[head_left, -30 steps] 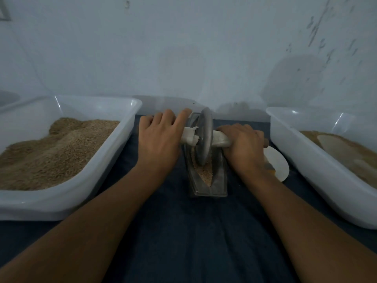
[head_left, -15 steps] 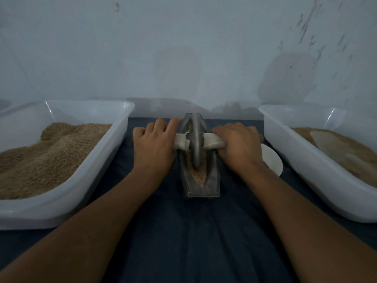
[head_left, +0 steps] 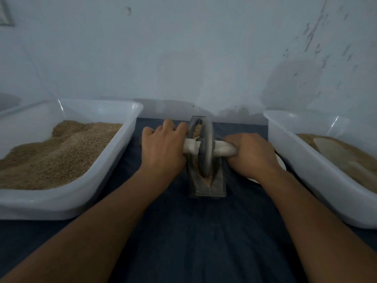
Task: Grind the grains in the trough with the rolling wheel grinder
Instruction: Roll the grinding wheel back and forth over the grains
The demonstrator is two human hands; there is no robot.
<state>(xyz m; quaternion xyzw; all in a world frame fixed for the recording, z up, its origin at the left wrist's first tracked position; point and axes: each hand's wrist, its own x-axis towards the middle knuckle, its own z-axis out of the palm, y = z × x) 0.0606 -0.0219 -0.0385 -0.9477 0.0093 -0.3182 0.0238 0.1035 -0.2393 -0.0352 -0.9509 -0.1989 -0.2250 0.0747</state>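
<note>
1. Pale blue-grey plastered wall (head_left: 183,48) behind, scuffed with dark marks at upper right; work surface covered in dark blue cloth (head_left: 193,237).
2. Narrow grey metal V-shaped trough (head_left: 218,183) stands at centre on the cloth, long axis running away from the viewer.
3. Grey metal disc-shaped grinding wheel (head_left: 207,148) sits upright in the trough, about mid-length.
4. White-wrapped axle handle (head_left: 223,149) passes through the wheel, sticking out on both sides.
5. Left hand (head_left: 163,150) wrapped over the left end of the handle, fingers curled around it.
6. Right hand (head_left: 253,154) gripping the right end, fingers curled under.
7. Tan grains (head_left: 207,180) visible in the trough, at the near end and beyond the wheel.
8. Large white plastic tub (head_left: 91,180) at left, heaped with tan grain.
9. Second white plastic tub (head_left: 306,170) at right holds brownish meal.
</note>
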